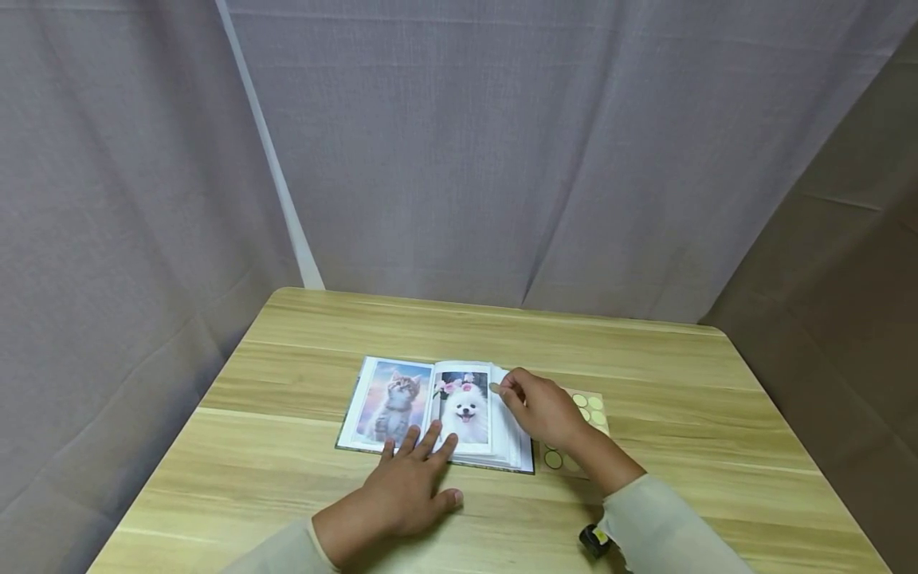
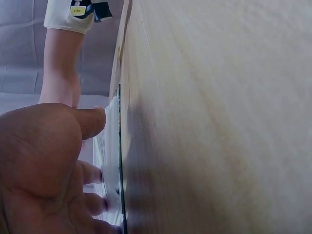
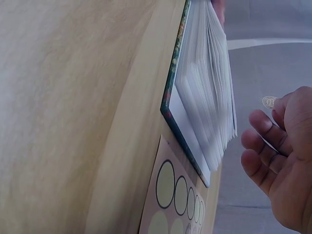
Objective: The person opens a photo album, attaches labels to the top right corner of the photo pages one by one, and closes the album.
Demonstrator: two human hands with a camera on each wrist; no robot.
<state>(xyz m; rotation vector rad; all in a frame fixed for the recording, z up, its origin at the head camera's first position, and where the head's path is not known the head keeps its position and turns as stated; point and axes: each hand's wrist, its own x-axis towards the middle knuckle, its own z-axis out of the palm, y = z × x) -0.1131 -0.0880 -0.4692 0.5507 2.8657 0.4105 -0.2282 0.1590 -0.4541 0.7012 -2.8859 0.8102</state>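
The left hand (image 1: 409, 490) has its fingers spread, tips on the open album (image 1: 511, 434). The right hand (image 1: 548, 408) pinches a round sticker (image 1: 495, 387) above the right-hand page; I can't read its print, nor the yellow label (image 2: 78, 9) by the right cuff (image 2: 63, 22). The sticker sheet (image 1: 571, 465) lies just beside the album.

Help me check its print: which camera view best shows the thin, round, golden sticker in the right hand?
The right wrist view: the sticker, pinched by the bare right hand, shows its printed pattern. The head view shows only a tiny, unreadable disc; the left wrist view doesn't show it.
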